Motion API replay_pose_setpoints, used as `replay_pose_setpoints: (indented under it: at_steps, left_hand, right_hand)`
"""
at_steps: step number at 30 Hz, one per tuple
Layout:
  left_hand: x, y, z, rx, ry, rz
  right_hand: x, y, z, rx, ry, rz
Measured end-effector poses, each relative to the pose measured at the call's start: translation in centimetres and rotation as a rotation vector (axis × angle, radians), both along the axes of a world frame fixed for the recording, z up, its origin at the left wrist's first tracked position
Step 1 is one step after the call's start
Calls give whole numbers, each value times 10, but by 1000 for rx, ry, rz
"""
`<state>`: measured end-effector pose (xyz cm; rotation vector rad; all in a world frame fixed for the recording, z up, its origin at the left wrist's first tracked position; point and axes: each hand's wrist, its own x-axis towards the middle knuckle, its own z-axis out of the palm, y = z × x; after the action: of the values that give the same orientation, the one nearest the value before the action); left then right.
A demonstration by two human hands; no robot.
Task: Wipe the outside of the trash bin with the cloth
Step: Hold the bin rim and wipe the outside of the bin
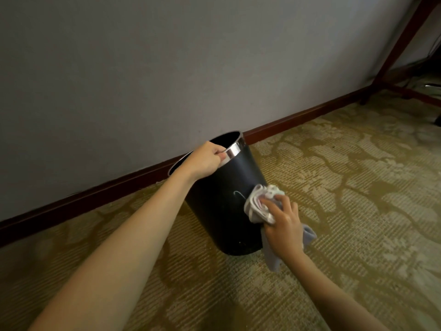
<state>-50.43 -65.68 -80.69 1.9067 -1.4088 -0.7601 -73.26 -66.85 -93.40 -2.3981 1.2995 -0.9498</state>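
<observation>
Our left hand [207, 161] is clamped on the shiny chrome rim band [235, 149] of the round black trash bin [219, 201], fingers curled over the edge and thumb outside. Our right hand [285, 223] is closed on a bunched pale grey cloth [261, 203], pressing it flat against the bin's lower right side, with 1 loose end hanging below the wrist. The fingertips inside the rim are hidden, and the small pale mark on the bin's side is too faint to read. The bin stands tilted on patterned olive carpet [346, 187], near the dark wooden skirting board [95, 197] and grey wall [167, 68].
</observation>
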Motion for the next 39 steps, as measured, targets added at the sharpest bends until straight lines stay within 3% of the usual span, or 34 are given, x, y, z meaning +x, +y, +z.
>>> replay_pose_setpoints:
  at_steps: [5,11,15,22,26,30,35,39]
  left_hand:
    - [8,-1,1,16,48,28]
    - [-14,-11,1,2,-11,23]
    - [-12,-9,2,23,-7,15]
    - [-3,-2,6,46,47,26]
    - [-16,-8,5,32,55,22]
    - [-35,-18,3,22,-14,-4]
    - [-39,-28,3,16,-65,-57]
    - [-39,-35,4,24,-49,-33]
  right_hand:
    - [-32,-5,-12,124,180,-12]
    - [30,-4,32,-25,-30,-10]
    - [30,1,24,-176,24,68]
    - [-25,4,-17,102,89,-75]
    - [-12,0,0,89,64,-104]
    - [24,9,17,-93,-65,-71]
    - [6,10,-7,-301,122,106]
    - [-23,6,-26,-190,203,110]
